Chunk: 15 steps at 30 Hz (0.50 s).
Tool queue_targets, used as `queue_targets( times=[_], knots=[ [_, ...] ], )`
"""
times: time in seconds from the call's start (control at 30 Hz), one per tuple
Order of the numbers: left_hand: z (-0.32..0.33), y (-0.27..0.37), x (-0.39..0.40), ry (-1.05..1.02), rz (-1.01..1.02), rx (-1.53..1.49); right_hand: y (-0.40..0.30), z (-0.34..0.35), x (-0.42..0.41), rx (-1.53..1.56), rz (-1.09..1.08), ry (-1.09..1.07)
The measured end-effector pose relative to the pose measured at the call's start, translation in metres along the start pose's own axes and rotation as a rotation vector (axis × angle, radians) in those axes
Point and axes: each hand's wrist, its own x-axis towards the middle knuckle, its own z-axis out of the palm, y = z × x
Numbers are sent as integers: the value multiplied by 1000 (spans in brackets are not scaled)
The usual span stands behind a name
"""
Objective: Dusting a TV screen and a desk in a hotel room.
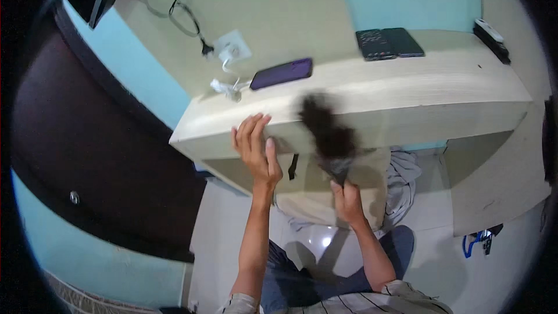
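Observation:
In the head view my right hand (pixel 350 203) grips a dark brown duster (pixel 333 137) by its handle end. The duster's bristly head slants up and left across the shelf's front edge and is blurred, so its exact make is unclear. My left hand (pixel 257 150) holds nothing, with its thumb apart from the fingers. Those fingers reach up to the front edge of the pale wooden shelf (pixel 436 83); whether they press on it I cannot tell. On top, behind my left hand, lies a purple phone (pixel 281 73) beside a white charger and cable (pixel 226 89).
A dark folding case or pad (pixel 389 43) lies at the shelf's back; remote controls (pixel 491 40) lie at its right end. Under the shelf are a beige bag-like thing (pixel 331 203) and grey cloth (pixel 402 183). A black plug cable (pixel 187 11) hangs near the wall socket (pixel 233 46). A dark door (pixel 100 139) stands left.

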Motion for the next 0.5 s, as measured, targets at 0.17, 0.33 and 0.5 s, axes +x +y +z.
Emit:
queue_targets(
  times=[0.17,0.33,0.5],
  knots=[
    [-17,14,10,-141,-30,-139,10,-1,2,104,98,80],
    [-24,-3,-2,-163,-35,-185,-15,-11,13,27,59,46],
    [-33,-8,-37,-101,-161,-250,-39,9,15,-103,-65,-29]
  ],
)
